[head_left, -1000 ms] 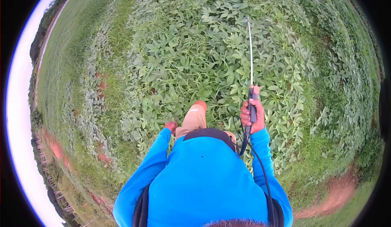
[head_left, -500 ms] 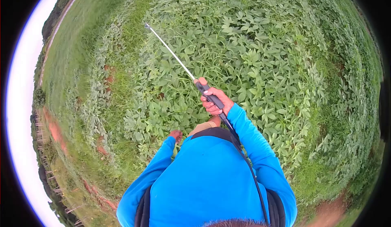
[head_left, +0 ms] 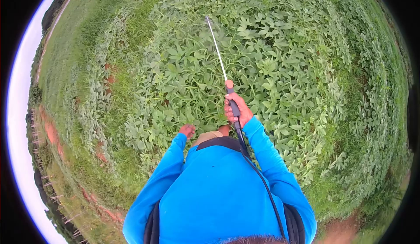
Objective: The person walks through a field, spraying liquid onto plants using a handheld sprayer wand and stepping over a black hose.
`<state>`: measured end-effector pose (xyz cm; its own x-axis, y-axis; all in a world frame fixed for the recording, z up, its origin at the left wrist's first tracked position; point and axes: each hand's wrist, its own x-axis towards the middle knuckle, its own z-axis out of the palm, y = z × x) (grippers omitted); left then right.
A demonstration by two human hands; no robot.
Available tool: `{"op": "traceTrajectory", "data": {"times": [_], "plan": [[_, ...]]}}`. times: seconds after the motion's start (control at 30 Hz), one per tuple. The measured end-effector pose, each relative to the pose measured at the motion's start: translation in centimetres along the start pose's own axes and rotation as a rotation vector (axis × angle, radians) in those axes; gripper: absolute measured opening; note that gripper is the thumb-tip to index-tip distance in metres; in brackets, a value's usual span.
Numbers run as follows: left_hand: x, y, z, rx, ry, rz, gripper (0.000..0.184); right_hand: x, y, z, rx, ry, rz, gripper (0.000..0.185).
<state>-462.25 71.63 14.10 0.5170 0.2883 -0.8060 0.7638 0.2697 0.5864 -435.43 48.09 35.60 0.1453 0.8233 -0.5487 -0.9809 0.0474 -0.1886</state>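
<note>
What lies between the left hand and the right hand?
In the head view, green leaves lie between the left hand and the right hand, which grips the dark handle; the beige trousers show below this stretch.

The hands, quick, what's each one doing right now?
Left hand: looks loosely curled; I can't tell if it's fully closed or holding something.
Right hand: closed around the dark handle of the spray wand.
</note>
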Motion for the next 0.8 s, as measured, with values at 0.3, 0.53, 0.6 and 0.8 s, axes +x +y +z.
{"op": "traceTrajectory", "data": {"times": [0.3, 0.53, 0.6, 0.8], "plan": [[-1.8, -5.6, 1.2, 0.171, 0.025, -0.295, 0.023, -8.6, 1.3, -4.6, 0.149, 0.175, -0.314, 0.03], [1.2, -6.2, 2.2, 0.237, -0.077, -0.281, 0.025, -12.0, -2.6, -8.0, 0.281, 0.212, -0.437, 0.029], [2.9, -5.4, 2.5, 0.233, -0.044, -0.181, 0.027, -12.1, -3.7, -8.6, 0.253, 0.242, -0.476, 0.03], [6.7, 0.7, 3.0, 0.13, -0.159, -0.092, 0.029, -9.3, -8.3, -8.8, 0.195, 0.386, -0.538, 0.031]]}}
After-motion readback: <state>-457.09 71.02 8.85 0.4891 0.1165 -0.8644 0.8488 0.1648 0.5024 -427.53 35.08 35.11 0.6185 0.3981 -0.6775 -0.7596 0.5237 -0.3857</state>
